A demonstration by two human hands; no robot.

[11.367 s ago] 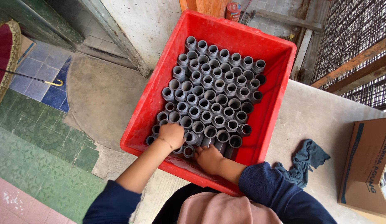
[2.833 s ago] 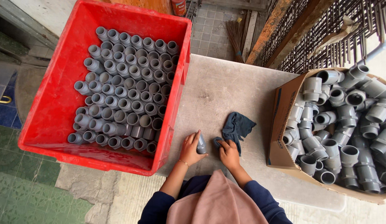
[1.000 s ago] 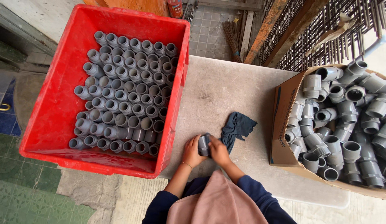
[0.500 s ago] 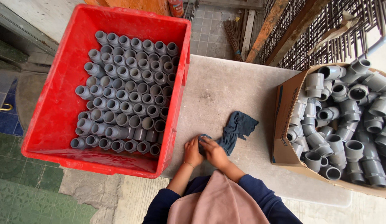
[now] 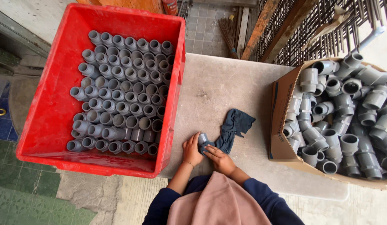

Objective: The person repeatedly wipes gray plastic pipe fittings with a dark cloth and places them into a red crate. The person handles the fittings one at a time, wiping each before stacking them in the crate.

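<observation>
My left hand (image 5: pixel 191 149) and my right hand (image 5: pixel 219 158) meet at the near edge of the grey table (image 5: pixel 226 91), both closed around one grey pipe fitting (image 5: pixel 202 139). A dark blue-grey rag (image 5: pixel 232 127) lies on the table; one end of it is under my right hand, pressed against the fitting. The red crate (image 5: pixel 56 104) to my left holds several rows of grey pipe fittings (image 5: pixel 122 96) packed together. At my right an open cardboard box (image 5: pixel 281 112) is heaped with loose grey elbow fittings (image 5: pixel 347 112).
A broom (image 5: pixel 231 33) and wooden planks (image 5: pixel 264 25) lean beyond the table's far edge beside a metal grid (image 5: pixel 322 29). Green and blue floor tiles (image 5: pixel 18 183) lie below the crate at lower left.
Over the last second my hands stayed at the table's near edge with the fitting; the rag end is now pulled against it. Earlier, both hands were in the red crate.
</observation>
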